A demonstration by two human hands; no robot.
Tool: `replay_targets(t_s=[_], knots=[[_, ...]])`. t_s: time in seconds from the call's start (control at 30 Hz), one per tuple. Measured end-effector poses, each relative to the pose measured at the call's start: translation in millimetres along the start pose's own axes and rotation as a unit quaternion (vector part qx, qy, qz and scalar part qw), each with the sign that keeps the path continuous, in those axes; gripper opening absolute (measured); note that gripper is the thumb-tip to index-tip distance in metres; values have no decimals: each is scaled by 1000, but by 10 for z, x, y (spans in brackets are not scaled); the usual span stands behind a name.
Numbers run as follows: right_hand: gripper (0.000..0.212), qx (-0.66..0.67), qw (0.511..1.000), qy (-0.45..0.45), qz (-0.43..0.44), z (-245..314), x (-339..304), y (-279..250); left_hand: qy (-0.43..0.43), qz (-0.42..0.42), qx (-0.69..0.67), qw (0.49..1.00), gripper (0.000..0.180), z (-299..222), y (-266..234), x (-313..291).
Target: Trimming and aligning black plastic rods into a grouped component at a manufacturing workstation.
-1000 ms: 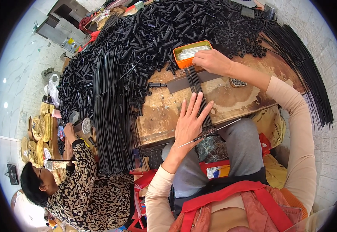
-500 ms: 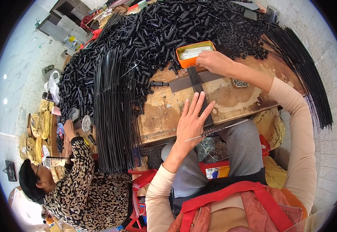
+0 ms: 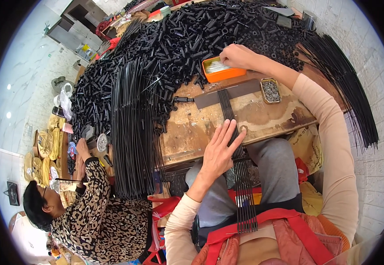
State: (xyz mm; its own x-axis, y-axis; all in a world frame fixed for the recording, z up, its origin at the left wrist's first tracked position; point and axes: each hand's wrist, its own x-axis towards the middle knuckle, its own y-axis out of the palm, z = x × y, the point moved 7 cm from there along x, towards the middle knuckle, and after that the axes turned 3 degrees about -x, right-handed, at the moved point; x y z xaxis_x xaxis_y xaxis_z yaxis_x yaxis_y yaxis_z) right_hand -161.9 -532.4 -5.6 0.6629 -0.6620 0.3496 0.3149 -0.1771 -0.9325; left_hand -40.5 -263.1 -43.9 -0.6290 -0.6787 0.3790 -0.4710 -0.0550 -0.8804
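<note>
My left hand (image 3: 218, 152) lies with stretched fingers on a row of thin black rods (image 3: 228, 108). The rods run side by side from a dark flat strip (image 3: 207, 99) on the wooden table, over its front edge and down above my lap. My right hand (image 3: 238, 56) is at the right part of an orange tin (image 3: 225, 76). Its fingers are bent together, and what is between them, if anything, is hidden. Thin whitish pieces (image 3: 216, 66) lie inside the tin. Under my right forearm stands a small tin (image 3: 263, 92) of little metal bits.
A large heap of black tubular parts (image 3: 178, 39) covers the table's back and left. Long black rods lie in a thick bundle (image 3: 132, 128) at left and another (image 3: 348, 79) at right. A co-worker (image 3: 95, 207) sits at my left, hands at the table.
The row of black rods has slid toward me and hangs farther over my lap. My left hand has come slightly nearer. My right hand has lifted from the orange tin's front to its right part.
</note>
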Motion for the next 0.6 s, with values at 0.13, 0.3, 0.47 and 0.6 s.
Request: replay_targets(t_s=[0.13,0.3,0.47,0.6], knots=[[8,5,991,-35,-125,483,-269,-421,0,3,12,1000,86,33,-10,-37],[8,17,993,-113,-38,664,-668,-153,-2,10,3,1000,87,33,6,-14],[18,18,998,-62,24,650,-759,-143,-23,1,7,1000,80,46,8,-6],[30,10,997,-54,51,626,-778,-146,-30,7,9,999,80,57,32,10]])
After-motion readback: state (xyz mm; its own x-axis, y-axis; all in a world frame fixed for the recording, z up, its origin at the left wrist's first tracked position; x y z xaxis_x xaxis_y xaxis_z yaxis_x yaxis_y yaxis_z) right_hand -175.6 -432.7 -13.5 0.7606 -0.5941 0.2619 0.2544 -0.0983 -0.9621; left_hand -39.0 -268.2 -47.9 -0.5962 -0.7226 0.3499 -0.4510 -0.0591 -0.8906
